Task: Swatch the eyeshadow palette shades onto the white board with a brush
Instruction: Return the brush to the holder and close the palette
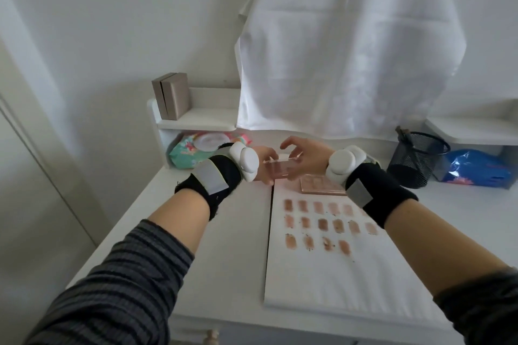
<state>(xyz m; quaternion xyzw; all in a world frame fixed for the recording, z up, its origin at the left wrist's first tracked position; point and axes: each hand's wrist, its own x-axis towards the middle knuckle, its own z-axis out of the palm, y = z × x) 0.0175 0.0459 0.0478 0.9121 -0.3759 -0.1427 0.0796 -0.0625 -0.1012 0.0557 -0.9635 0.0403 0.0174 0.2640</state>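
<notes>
Fingers of both hands meet over the far end of the table (224,232): the left hand (262,161) grips a small clear-topped pink palette (280,169) from its left side, while the right hand (304,158) pinches its right edge, index finger raised and curled. No brush can be made out in either hand.

Going down in size: the white board (336,274) lies flat on the table, carrying three rows of pinkish-brown swatches (325,223); a second, flatter pink palette (322,186) rests at the board's far edge, just beneath the right wrist.

Judging by its look, the held palette is light, rigid and slick plastic with fragile pressed powder inside, so holding it by the side edges, kept level, seems safest.
</notes>
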